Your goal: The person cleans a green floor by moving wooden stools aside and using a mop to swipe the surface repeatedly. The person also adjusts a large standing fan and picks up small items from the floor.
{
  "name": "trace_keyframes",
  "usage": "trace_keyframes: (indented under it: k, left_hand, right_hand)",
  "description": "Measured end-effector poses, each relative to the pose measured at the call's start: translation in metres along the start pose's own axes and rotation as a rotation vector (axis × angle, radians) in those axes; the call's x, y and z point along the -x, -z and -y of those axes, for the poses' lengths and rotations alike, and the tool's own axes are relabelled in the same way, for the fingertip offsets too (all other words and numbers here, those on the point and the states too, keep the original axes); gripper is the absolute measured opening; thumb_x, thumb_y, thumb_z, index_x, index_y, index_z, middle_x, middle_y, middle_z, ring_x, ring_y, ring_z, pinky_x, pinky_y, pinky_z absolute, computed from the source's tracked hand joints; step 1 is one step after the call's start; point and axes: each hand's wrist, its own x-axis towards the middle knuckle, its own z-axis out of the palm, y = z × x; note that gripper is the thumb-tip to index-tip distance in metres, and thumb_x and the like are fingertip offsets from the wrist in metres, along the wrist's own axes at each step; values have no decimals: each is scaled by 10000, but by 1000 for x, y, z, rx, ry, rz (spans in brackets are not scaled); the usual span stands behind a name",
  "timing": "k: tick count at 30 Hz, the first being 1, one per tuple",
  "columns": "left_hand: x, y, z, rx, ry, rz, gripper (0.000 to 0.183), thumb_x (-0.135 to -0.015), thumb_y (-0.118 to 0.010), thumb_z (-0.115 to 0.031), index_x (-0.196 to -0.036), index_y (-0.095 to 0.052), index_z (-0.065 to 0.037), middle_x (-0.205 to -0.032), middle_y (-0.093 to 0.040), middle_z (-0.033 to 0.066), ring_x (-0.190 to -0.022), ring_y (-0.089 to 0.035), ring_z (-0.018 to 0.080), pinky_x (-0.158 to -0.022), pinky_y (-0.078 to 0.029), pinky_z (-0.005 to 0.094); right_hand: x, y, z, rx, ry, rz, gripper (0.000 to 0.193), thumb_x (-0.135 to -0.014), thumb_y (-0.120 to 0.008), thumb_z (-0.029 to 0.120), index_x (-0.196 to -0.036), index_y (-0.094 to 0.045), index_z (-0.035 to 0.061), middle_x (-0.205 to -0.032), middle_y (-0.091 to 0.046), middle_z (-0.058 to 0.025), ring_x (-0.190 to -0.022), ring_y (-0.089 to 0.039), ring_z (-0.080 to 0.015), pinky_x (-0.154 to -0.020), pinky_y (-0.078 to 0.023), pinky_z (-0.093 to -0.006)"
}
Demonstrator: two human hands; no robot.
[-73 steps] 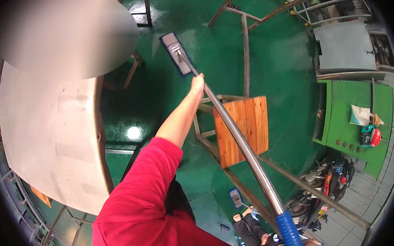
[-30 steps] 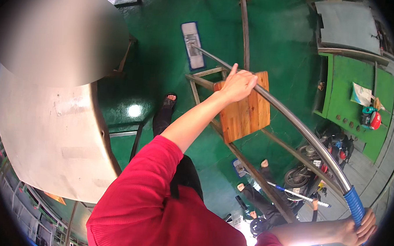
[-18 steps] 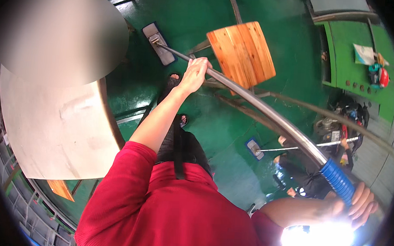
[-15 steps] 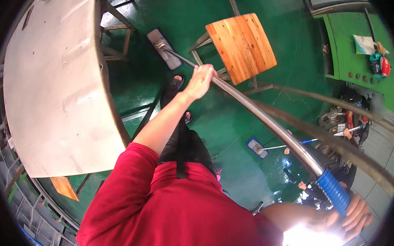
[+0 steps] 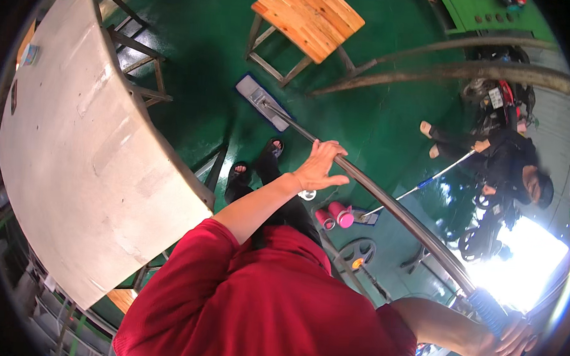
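A flat mop [image 5: 404, 222] with a metal pole runs across in front of me. Its pale, blue-edged mop head [image 5: 250, 95] lies flat on the green floor, a little beyond my feet. My left hand [image 5: 317, 168] has its fingers bent over the lower part of the pole, while the thumb sticks out apart from it. Far to the right, my right hand [image 5: 510, 344] is wrapped round the blue ribbed grip [image 5: 488, 309] at the pole's upper end.
On the left stands a large pale table [image 5: 76, 150]. A wooden stool [image 5: 308, 20] is ahead. To the right, another person [image 5: 514, 162] holds a second mop [image 5: 434, 177]. Pink cylinders [image 5: 340, 215] and a grey wheel [image 5: 358, 252] are near my right side. Motorcycles line the wall.
My view has shifted, with the stool now farther up and the pink cylinders in sight. My left thumb has come away from the pole. The other person shows more fully.
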Motion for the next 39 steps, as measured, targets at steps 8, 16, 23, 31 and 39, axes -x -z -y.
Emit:
trace_keyframes:
  k: [8,16,23,31,39]
  left_hand:
    - [29,-64,-3,20,-83,41,344,-711,-596,-150,-967,-380,-74,-1018,-405,104,-1035,-385,285,-892,-244,538]
    - [17,-80,-4,-77,-73,277,215,-781,-516,-196,-945,-387,-141,-975,-471,31,-1024,-440,214,-927,-205,570]
    - [40,-67,-5,-86,-116,295,200,-741,-541,-128,-901,-423,-105,-899,-503,64,-943,-484,249,-898,-301,443]
    - [55,-121,-3,-53,-139,175,220,-713,-535,-54,-893,-412,-80,-884,-489,101,-940,-477,285,-827,-361,410]
    - [1,-211,13,-43,-42,485,189,-790,-475,-140,-956,-385,-129,-1140,-451,112,-1191,-306,249,-964,-217,490]
  right_hand:
    - [63,-26,60,-121,-153,136,86,-775,-382,103,-839,-440,94,-406,-258,47,-371,-343,-79,-431,-335,-266]
    - [100,-27,79,79,-81,-94,37,-767,-393,79,-767,-404,114,-404,-220,52,-352,-296,-77,-416,-308,-272]
    - [109,-19,94,65,-120,-48,66,-773,-400,83,-811,-447,110,-403,-227,57,-373,-301,-70,-441,-317,-255]
    - [137,3,108,67,-179,-91,99,-789,-379,98,-844,-461,101,-411,-250,42,-403,-328,-89,-478,-341,-274]
    - [191,-11,66,353,-101,-147,89,-809,-369,126,-789,-456,114,-459,-231,24,-426,-299,-107,-476,-311,-293]
